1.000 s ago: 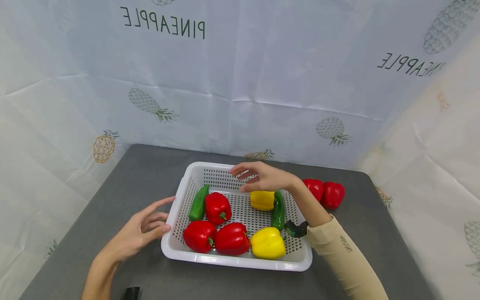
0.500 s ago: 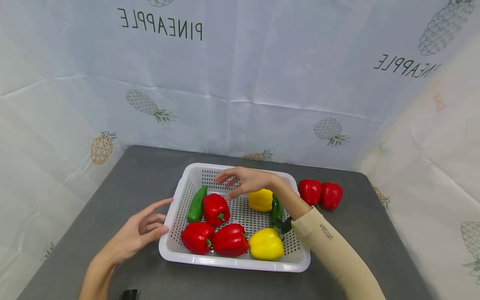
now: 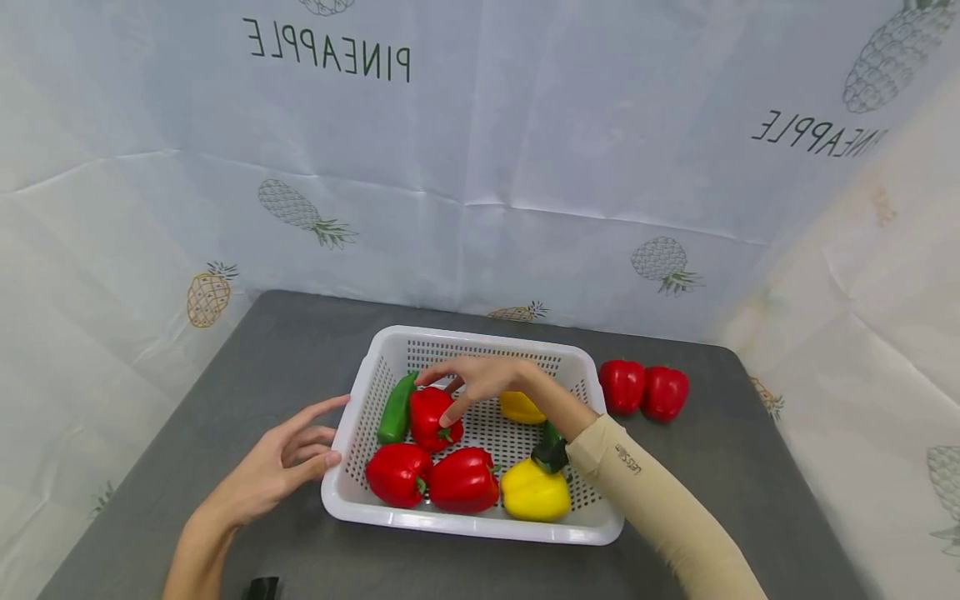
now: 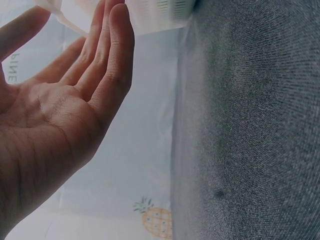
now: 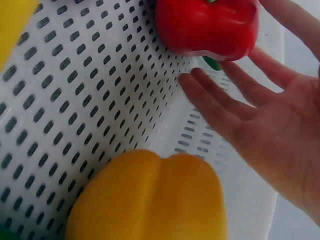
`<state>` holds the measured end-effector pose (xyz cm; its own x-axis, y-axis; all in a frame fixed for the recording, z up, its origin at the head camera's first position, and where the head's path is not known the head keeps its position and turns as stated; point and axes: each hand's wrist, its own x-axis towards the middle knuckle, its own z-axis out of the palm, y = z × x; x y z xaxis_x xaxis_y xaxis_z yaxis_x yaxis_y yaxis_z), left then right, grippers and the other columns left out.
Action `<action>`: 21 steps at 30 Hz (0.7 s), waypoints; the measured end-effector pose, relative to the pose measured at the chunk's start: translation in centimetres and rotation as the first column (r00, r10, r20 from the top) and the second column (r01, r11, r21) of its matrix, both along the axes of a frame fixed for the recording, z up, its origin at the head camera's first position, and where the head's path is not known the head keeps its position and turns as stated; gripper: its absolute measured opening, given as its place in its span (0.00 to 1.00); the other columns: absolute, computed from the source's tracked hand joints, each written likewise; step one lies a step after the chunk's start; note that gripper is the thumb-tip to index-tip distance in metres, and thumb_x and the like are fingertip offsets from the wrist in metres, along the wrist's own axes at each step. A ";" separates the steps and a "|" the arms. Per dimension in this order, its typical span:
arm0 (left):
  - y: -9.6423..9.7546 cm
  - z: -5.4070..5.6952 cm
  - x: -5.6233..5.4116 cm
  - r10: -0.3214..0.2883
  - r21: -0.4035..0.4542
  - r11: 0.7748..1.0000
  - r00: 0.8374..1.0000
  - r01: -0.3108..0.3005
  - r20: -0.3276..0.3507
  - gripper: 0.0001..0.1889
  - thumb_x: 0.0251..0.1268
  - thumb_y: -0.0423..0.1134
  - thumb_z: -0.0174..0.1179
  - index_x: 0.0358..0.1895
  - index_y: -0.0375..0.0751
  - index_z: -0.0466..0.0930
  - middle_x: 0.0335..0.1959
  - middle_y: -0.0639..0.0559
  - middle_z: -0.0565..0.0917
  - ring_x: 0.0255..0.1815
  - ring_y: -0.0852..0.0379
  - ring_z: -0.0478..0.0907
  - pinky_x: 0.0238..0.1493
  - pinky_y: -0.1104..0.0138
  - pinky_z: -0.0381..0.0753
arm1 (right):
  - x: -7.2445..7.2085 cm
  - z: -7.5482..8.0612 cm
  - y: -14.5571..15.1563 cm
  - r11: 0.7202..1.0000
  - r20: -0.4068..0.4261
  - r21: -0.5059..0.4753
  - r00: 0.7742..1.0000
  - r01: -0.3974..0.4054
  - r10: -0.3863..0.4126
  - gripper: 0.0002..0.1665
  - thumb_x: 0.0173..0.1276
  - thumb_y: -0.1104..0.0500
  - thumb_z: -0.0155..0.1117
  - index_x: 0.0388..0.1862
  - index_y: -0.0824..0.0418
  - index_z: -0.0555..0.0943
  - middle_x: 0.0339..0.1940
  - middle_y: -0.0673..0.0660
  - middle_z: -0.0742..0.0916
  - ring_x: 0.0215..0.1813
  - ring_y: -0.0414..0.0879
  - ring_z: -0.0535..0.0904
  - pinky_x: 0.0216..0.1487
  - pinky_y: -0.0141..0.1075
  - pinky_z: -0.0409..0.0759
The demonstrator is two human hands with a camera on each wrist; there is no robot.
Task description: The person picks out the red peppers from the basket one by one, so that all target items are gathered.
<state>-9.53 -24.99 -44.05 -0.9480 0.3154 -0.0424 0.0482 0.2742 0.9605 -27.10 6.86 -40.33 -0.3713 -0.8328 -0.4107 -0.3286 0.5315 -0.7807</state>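
My right hand (image 3: pixel 480 377) reaches over the white basket (image 3: pixel 420 521), its spread fingers and thumb around a red bell pepper (image 3: pixel 429 414). In the right wrist view the fingers look fairly straight beside that red pepper (image 5: pixel 210 27), with a yellow bell pepper (image 5: pixel 150 195) nearer the camera. A long green pepper (image 3: pixel 397 408) lies just left of the red one. My left hand (image 3: pixel 273 467) is at the basket's left rim, fingertips right at the edge and fingers relaxed. In the left wrist view its palm (image 4: pixel 60 110) shows and holds nothing.
Inside the basket also lie two red bell peppers (image 3: pixel 463 481) in front, a front yellow pepper (image 3: pixel 535 492), a back yellow pepper (image 3: pixel 521 407) and a partly hidden green pepper (image 3: pixel 552 433). Two more red peppers (image 3: pixel 643 390) stand on the grey table (image 3: pixel 720 467), right of the basket.
My right hand has moved left and down across the basket, from over the back yellow pepper to the red pepper beside the green one. The left hand has stayed at the rim.
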 end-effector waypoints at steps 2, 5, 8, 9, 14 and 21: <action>0.0 0.0 0.0 0.002 -0.002 1.000 1.000 -0.002 -0.001 0.40 0.78 0.35 0.65 0.87 0.41 0.57 0.63 0.30 0.85 0.52 0.67 0.88 0.48 0.68 0.91 | 0.0 -0.2 -0.1 1.000 0.002 0.016 1.000 -0.001 0.001 0.46 0.69 0.56 0.75 0.83 0.57 0.69 0.84 0.59 0.73 0.80 0.59 0.73 0.70 0.43 0.86; 0.0 0.0 0.0 0.009 -0.012 1.000 1.000 -0.009 0.002 0.40 0.77 0.36 0.66 0.87 0.42 0.58 0.63 0.31 0.85 0.52 0.67 0.88 0.49 0.69 0.91 | -0.1 -0.3 -0.3 1.000 0.005 0.025 1.000 -0.009 0.008 0.45 0.69 0.56 0.76 0.83 0.56 0.70 0.83 0.58 0.74 0.79 0.57 0.73 0.71 0.43 0.85; 0.0 0.0 0.0 0.017 -0.023 1.000 1.000 -0.017 0.006 0.40 0.77 0.36 0.66 0.87 0.42 0.58 0.63 0.31 0.86 0.52 0.68 0.87 0.49 0.69 0.90 | -0.2 -0.4 -0.6 0.999 0.007 0.030 1.000 -0.031 0.031 0.45 0.68 0.57 0.77 0.82 0.56 0.71 0.82 0.59 0.75 0.77 0.55 0.73 0.72 0.43 0.84; 0.0 0.0 0.0 0.018 -0.024 1.000 1.000 -0.018 0.008 0.40 0.77 0.36 0.66 0.87 0.42 0.58 0.64 0.32 0.86 0.52 0.67 0.87 0.49 0.69 0.90 | -0.2 -0.4 -0.7 0.999 0.006 0.032 0.999 -0.038 0.038 0.45 0.67 0.58 0.77 0.81 0.56 0.71 0.81 0.59 0.75 0.77 0.54 0.73 0.73 0.43 0.83; 0.1 0.1 0.0 0.015 -0.026 1.000 1.000 -0.015 0.014 0.40 0.77 0.37 0.66 0.87 0.42 0.58 0.63 0.32 0.86 0.52 0.67 0.87 0.49 0.69 0.90 | -0.2 -0.4 -0.8 0.997 0.007 0.042 0.998 -0.060 0.060 0.45 0.66 0.59 0.78 0.81 0.57 0.72 0.80 0.59 0.76 0.76 0.53 0.74 0.72 0.41 0.84; 0.1 0.0 0.0 0.013 -0.028 1.000 1.000 -0.012 0.022 0.40 0.78 0.37 0.66 0.87 0.43 0.57 0.64 0.32 0.85 0.53 0.66 0.87 0.50 0.68 0.92 | -0.2 0.3 -0.6 0.998 -0.012 0.010 0.998 -0.067 0.067 0.45 0.65 0.59 0.79 0.80 0.58 0.72 0.79 0.59 0.77 0.75 0.53 0.74 0.73 0.42 0.83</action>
